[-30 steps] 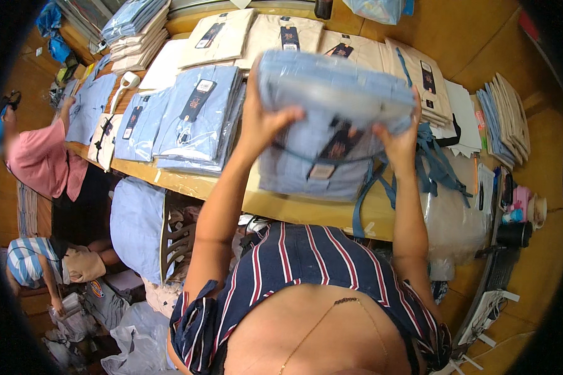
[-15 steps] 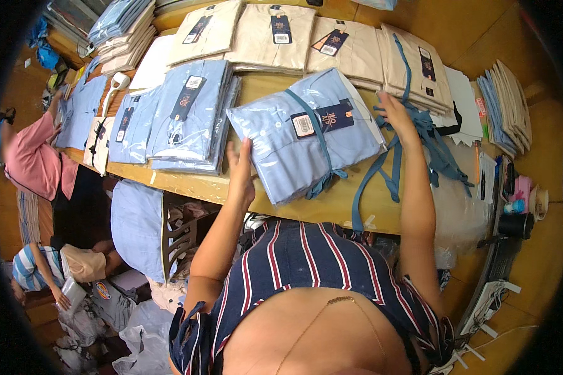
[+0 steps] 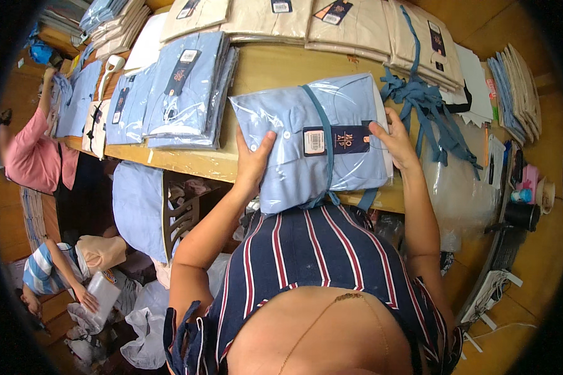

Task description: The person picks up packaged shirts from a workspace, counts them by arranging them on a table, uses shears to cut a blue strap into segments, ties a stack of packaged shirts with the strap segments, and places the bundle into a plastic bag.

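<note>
A bundle of folded light-blue shirts (image 3: 294, 162) in clear plastic lies at the table's front edge before me. A blue-green cloth strip (image 3: 323, 119) runs round it, and a dark tag with a white label shows under the plastic. My left hand (image 3: 255, 156) grips its left side, thumb on top and fingers underneath. At the right side my right hand (image 3: 394, 139) holds it too, thumb on the end of the tag. Just beyond that hand lies a heap of loose blue-green strips (image 3: 435, 119).
Packed cream shirts (image 3: 350, 31) line the table's back. Packed blue shirts (image 3: 184, 94) are stacked at left. A person in pink (image 3: 37, 153) works at the far left; another in a striped top (image 3: 47, 269) handles a clear package below. A black mug-like object (image 3: 522, 215) stands at right.
The shirt bundle has come nearer to me and turned straighter. Both hands, apart from its top before, have closed on its sides. The person at lower left has moved a package.
</note>
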The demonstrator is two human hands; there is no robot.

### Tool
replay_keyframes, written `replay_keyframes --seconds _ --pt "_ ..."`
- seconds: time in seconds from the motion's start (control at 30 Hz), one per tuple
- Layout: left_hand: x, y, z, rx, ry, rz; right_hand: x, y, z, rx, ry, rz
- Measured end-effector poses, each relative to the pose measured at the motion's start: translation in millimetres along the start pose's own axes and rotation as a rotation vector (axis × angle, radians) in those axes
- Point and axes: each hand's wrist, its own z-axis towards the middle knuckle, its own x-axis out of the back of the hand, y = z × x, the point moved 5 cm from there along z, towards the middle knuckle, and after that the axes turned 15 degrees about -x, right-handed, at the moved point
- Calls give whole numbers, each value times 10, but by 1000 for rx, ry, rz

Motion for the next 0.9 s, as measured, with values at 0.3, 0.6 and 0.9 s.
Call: replay_keyframes --seconds 0.3,0.6,0.9 --pt "147 361 195 -420 -89 548 120 -105 -90 299 351 -491" --pt "-769 812 932 -530 -290 1636 -690 -1282 608 161 421 -1045" --pt "-926 319 953 -196 -586 1350 -904 -720 1055 17 184 -1388"
